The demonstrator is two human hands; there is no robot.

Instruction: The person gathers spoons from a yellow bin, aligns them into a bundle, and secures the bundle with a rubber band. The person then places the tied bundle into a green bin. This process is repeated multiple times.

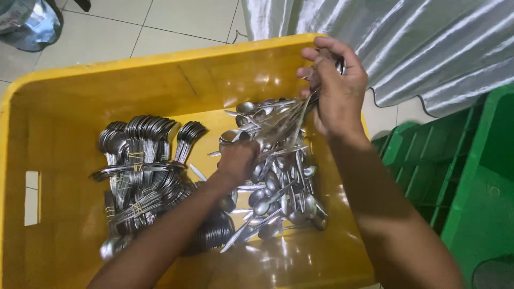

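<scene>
A: Looking down into a deep yellow plastic crate (59, 107), what are the two hands doing?

B: The right hand (337, 91) is raised near the far rim, fingers pressed together around a fanned bunch of metal spoons (292, 115), gripped at the handle ends with the bowls pointing down and left. The left hand (238, 160) reaches into the loose pile of spoons (281, 198) on the crate floor; its fingers are curled among them, but whether they pinch one cannot be told.

A: How would the spoons handle?

B: Probably stiff, smooth and slippery, light singly but weighty as a bunch. Gripping the narrow handles together seems the surest hold; a loose fan could slide apart.

A: What else is in the crate?

B: On the left lie tied bundles of spoons (142, 166), stacked close, bound with thin bands.

A: And room to move?

B: The crate walls are high, with a cut-out handle slot (32, 198) on the left side. Bare yellow floor shows in front. A green crate (471, 192) stands just beside on the right, shiny grey cloth (417, 48) hangs behind, and tiled floor (160, 27) lies beyond.
</scene>
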